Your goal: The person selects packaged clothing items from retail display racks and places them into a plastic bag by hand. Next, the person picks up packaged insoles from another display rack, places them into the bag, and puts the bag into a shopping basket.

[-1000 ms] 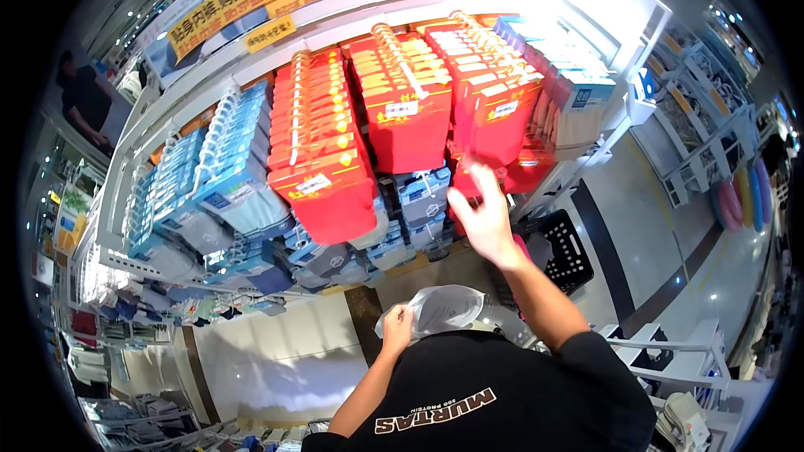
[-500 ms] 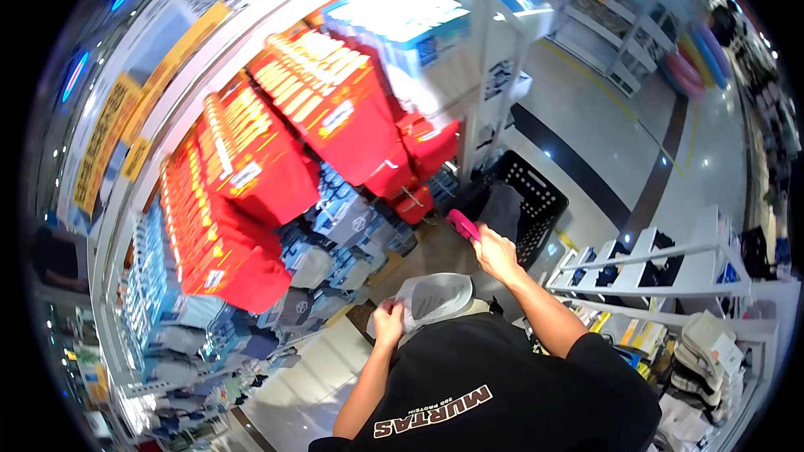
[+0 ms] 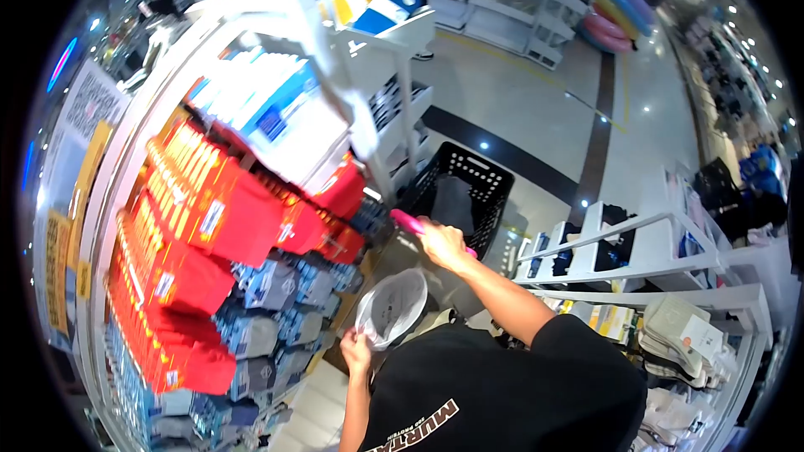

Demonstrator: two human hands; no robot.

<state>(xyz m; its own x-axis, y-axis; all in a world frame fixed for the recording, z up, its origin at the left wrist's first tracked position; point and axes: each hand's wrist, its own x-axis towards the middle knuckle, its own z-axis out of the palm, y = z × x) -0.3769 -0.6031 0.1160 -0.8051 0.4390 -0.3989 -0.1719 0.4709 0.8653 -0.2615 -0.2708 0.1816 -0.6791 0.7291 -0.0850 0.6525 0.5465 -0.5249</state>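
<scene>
The only view looks from the person's head, forward and steeply down, wide enough to bow the scene and darken its corners. The black shirt (image 3: pixel 511 393) is closest, at the bottom edge. Just beyond lie the left hand (image 3: pixel 357 350) with the bag (image 3: pixel 394 305) and the right hand (image 3: pixel 444 244) at the pink handle (image 3: pixel 408 222). Red packs (image 3: pixel 251 222) fill the left; the floor (image 3: pixel 523 109) recedes toward the top.

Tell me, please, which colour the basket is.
The basket is black; it shows best in the head view.

"MURTA" lettering (image 3: pixel 425 428) on black shirt (image 3: pixel 511 385)
</scene>
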